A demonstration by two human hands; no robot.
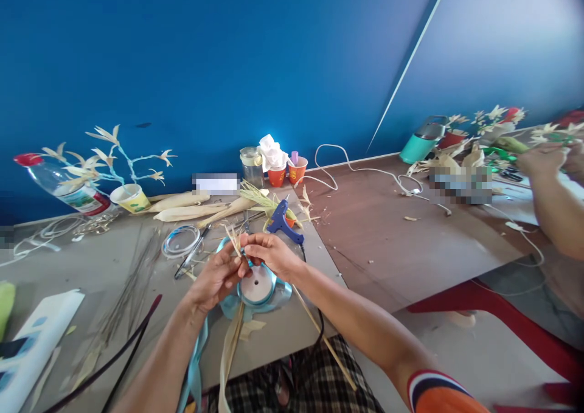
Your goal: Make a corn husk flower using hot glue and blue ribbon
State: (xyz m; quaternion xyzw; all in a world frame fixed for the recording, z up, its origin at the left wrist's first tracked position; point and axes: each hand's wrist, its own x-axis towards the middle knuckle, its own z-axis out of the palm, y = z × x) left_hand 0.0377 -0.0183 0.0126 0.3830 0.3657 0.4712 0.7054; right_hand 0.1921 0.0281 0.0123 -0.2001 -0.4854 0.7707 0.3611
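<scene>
My left hand (218, 277) and my right hand (270, 253) meet above a spool of light blue ribbon (257, 286) on the grey table (114, 267). Both pinch a small bundle of dried straw strips (236, 240) that sticks up between the fingertips. A tail of the blue ribbon (194, 364) and a long pale straw strip (228, 352) hang down over the table's near edge. A blue glue gun (281, 220) stands just behind my right hand.
Pale corn husks (182, 207), a straw flower branch in a yellow cup (130, 197), a plastic bottle (68, 188), wire coils (180, 241), thin wire stems (132, 285) and orange cups (287, 171) lie around. Another person's arm (552, 200) works at the right near a teal jug (422, 139). A red stool (502, 322) stands below.
</scene>
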